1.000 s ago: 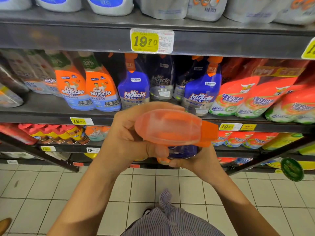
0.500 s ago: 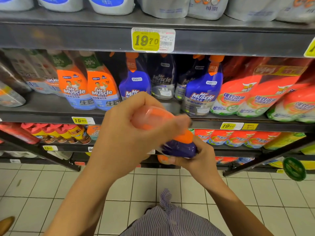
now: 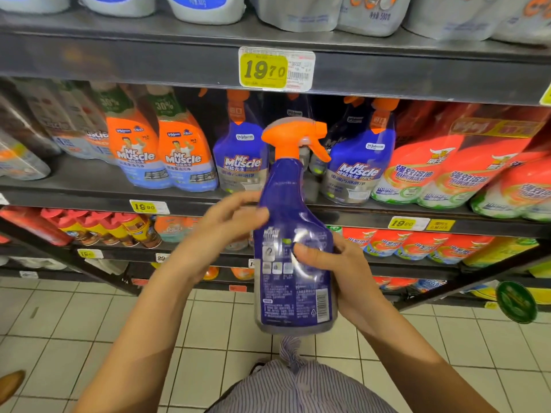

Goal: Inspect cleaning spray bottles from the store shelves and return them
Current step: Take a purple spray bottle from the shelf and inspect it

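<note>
A blue spray bottle [image 3: 293, 257] with an orange trigger head stands upright in front of me, its back label and barcode facing the camera. My right hand [image 3: 337, 272] grips its lower body, thumb across the label. My left hand [image 3: 220, 231] sits at the bottle's left side with fingers spread, fingertips touching its shoulder. Behind it, on the middle shelf [image 3: 89, 192], stand matching blue spray bottles [image 3: 354, 162] with a gap between them.
Orange refill bottles [image 3: 182, 153] stand left of the blue ones, red-and-white pouches [image 3: 423, 174] to the right. A price tag [image 3: 275, 70] hangs on the upper shelf edge. Lower shelves hold more bottles. White tiled floor [image 3: 89, 338] lies below.
The bottle has turned from pointing its orange head at the camera to standing upright. My left hand left the spray head and moved down to the bottle's side.
</note>
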